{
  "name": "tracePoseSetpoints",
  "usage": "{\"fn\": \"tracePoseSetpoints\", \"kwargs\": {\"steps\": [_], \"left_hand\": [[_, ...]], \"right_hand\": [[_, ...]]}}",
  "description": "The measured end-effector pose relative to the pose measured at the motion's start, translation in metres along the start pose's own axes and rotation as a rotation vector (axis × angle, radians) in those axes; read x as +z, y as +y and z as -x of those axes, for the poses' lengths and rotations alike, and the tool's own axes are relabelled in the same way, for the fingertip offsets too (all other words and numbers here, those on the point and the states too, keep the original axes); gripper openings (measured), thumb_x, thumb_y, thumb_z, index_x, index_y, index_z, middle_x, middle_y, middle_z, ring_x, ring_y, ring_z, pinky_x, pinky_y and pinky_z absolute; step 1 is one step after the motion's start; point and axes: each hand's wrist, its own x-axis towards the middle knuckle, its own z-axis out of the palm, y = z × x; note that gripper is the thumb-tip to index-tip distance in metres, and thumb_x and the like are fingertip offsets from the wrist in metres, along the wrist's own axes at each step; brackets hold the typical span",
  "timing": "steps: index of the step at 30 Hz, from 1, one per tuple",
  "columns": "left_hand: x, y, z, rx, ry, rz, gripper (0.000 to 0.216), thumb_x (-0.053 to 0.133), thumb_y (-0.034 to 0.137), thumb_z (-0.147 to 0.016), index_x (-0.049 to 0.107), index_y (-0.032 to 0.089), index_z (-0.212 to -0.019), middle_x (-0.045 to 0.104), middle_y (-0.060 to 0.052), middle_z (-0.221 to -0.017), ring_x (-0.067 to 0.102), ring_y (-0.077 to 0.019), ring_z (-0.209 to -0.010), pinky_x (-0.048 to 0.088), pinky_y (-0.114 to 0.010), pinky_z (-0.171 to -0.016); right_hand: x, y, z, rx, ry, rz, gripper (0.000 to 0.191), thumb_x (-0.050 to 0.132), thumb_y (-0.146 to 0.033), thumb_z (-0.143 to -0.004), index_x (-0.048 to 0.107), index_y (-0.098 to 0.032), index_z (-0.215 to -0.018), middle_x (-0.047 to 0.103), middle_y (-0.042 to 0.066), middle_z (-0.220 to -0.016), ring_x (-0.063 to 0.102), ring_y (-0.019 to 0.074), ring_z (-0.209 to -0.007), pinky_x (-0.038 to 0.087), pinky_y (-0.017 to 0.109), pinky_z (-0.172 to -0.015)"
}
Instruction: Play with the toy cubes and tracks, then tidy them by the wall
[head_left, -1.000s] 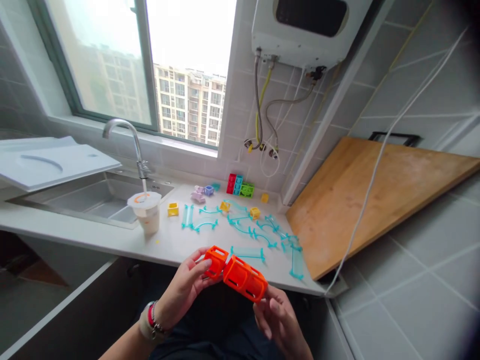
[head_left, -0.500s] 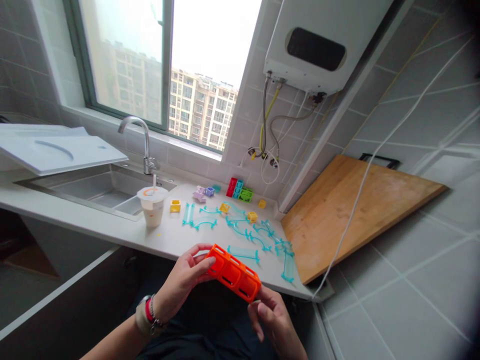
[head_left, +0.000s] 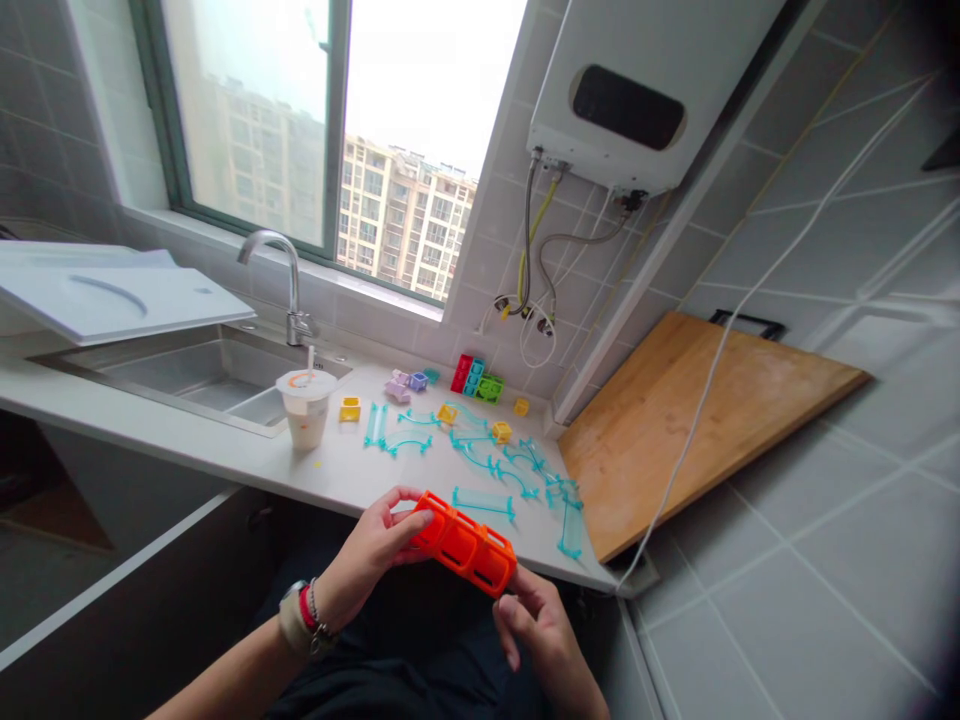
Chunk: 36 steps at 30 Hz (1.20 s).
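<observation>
**Both hands hold an orange block row at the desk edge**

The person holds an orange block row point(head_left: 463, 545), three open-sided plastic cubes joined in a line. It is in the air, nearer the camera than the drink cup point(head_left: 305, 410) and to its right, just off the front edge of the white desk point(head_left: 225, 450). The row tilts, with its cup-side end higher.

The left hand point(head_left: 367, 565) is closed around the end of the row nearest the cup, thumb on top and fingers curled beneath. A red and beaded band sits on its wrist. The right hand point(head_left: 536, 625) pinches the end farthest from the cup from below with its fingertips, the rest of the hand hanging under the row.

The cup stands on the desk with a sealed lid and a straw. The sink point(head_left: 187, 375) lies just behind it and to its left, and the faucet point(head_left: 289, 280) rises behind it. A yellow cube point(head_left: 349, 409) sits just right of the cup. Farther right, clear teal track pieces point(head_left: 405, 443) are scattered flat across the desk, one straight piece point(head_left: 484, 500) lying close to the orange row. Behind the tracks, well right of the cup, small purple blocks point(head_left: 401, 387) and a group of red, blue and green blocks point(head_left: 474, 377) stand near the tiled wall. At the far right from the cup, a wooden board point(head_left: 690, 420) rests beyond the tracks, with a white cable point(head_left: 720, 340) running across it. A water heater point(head_left: 622, 90) hangs on the wall high above the coloured blocks.
</observation>
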Motion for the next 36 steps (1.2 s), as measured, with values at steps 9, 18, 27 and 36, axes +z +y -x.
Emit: {"fn": "tracePoseSetpoints", "kwargs": {"steps": [9, 18, 27, 36], "left_hand": [[-0.004, -0.01, 0.0, -0.015, -0.054, -0.007, 0.037, 0.079, 0.046, -0.082, 0.062, 0.02, -0.101, 0.074, -0.006, -0.099, 0.073, -0.0241, -0.091, 0.061, -0.037, -0.077], [-0.007, -0.009, -0.002, -0.068, -0.065, 0.027, 0.035, 0.073, 0.048, -0.087, 0.063, 0.019, -0.104, 0.076, -0.01, -0.106, 0.074, -0.0266, -0.095, 0.061, -0.038, -0.08], [-0.008, -0.01, -0.008, -0.161, -0.025, 0.143, 0.038, 0.075, 0.048, -0.085, 0.067, 0.017, -0.105, 0.079, -0.012, -0.102, 0.076, -0.025, -0.087, 0.062, -0.034, -0.074], [-0.023, -0.01, -0.013, -0.163, 0.02, 0.1, 0.041, 0.073, 0.049, -0.087, 0.067, 0.017, -0.112, 0.079, -0.015, -0.112, 0.077, -0.0268, -0.093, 0.062, -0.034, -0.075]], "right_hand": [[0.016, -0.007, -0.006, -0.002, -0.011, -0.105, 0.072, 0.066, -0.065, -0.086, 0.067, -0.011, -0.133, 0.052, -0.004, -0.052, 0.027, 0.0054, -0.035, 0.022, 0.023, -0.042], [0.019, 0.004, -0.004, 0.008, 0.036, 0.223, 0.057, 0.067, -0.052, -0.091, 0.065, -0.017, -0.136, 0.046, -0.004, -0.065, 0.035, 0.0104, -0.055, 0.03, 0.022, -0.049], [0.031, -0.007, 0.0, -0.169, 0.101, 0.529, 0.048, 0.065, -0.039, -0.094, 0.063, -0.027, -0.14, 0.069, 0.007, -0.103, 0.05, 0.0143, -0.059, 0.046, 0.03, -0.06], [0.031, -0.026, 0.006, -0.146, -0.002, 0.626, 0.056, 0.071, -0.031, -0.09, 0.058, -0.032, -0.145, 0.065, 0.011, -0.133, 0.058, 0.0151, -0.064, 0.052, 0.03, -0.064]]}}
